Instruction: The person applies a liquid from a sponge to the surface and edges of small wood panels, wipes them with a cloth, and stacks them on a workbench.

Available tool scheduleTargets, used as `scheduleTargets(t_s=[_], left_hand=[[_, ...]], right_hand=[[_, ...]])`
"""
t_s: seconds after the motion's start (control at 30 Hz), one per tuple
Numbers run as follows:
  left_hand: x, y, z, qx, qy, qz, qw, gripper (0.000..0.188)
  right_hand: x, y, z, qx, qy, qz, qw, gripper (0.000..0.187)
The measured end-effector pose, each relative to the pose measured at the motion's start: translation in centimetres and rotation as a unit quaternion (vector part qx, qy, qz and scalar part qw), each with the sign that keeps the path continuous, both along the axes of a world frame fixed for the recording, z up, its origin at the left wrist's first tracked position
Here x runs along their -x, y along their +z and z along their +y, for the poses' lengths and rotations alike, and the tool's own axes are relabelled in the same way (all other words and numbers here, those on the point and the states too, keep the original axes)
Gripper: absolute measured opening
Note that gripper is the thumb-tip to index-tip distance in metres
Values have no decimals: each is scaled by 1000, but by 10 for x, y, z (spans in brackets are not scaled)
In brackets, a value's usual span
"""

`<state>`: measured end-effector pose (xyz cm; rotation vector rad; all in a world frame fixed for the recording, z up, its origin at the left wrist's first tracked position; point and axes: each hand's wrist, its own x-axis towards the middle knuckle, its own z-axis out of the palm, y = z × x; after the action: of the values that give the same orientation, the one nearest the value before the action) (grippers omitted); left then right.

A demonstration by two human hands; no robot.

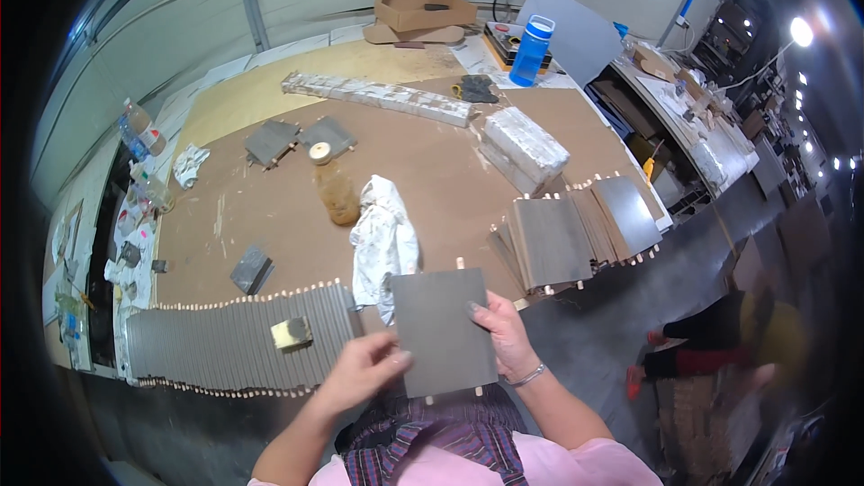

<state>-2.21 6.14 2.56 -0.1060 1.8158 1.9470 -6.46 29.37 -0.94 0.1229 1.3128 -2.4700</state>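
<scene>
A flat grey rectangular panel (445,333) with small wooden pegs at its upper and lower edges is held upright in front of my body. My right hand (509,339) grips its right edge, thumb across the front face. At the left edge is my left hand (367,367), its fingers curled together and the tips close against the panel; anything between them is hidden. To the left, a long row of similar pegged panels (207,351) stands packed along the table's near edge. A yellowish sponge block (292,334) with a dark side rests on that row.
Beyond the panel lie a white cloth (385,238) and an amber bottle (336,193). More pegged panels (551,241) lean at the right, near a white-wrapped block (526,146). A dark grey block (251,269) sits left. A blue bottle (532,51) stands far back. Another person (720,333) is at the right.
</scene>
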Motion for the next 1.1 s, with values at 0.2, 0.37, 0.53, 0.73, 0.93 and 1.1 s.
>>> scheduleTargets(t_s=[0.2,0.37,0.53,0.73,0.93,1.1], left_hand=[[38,-42,51,-80,59,-15,995,24],[85,-33,87,-69,96,49,992,24],[103,-13,95,-36,142,58,987,23],[127,-8,144,-11,45,101,994,28],[155,-6,187,169,-78,121,975,34],[139,-22,173,229,-88,150,958,33]], right_hand=[[8,-11,53,-137,-18,16,990,21],[-15,13,94,-109,59,-66,990,24],[-32,-8,120,-112,-97,-118,982,3],[-19,-22,117,-76,-140,-167,973,14],[-7,-36,113,66,-83,-174,979,27],[-7,-35,105,148,-94,-189,966,26]])
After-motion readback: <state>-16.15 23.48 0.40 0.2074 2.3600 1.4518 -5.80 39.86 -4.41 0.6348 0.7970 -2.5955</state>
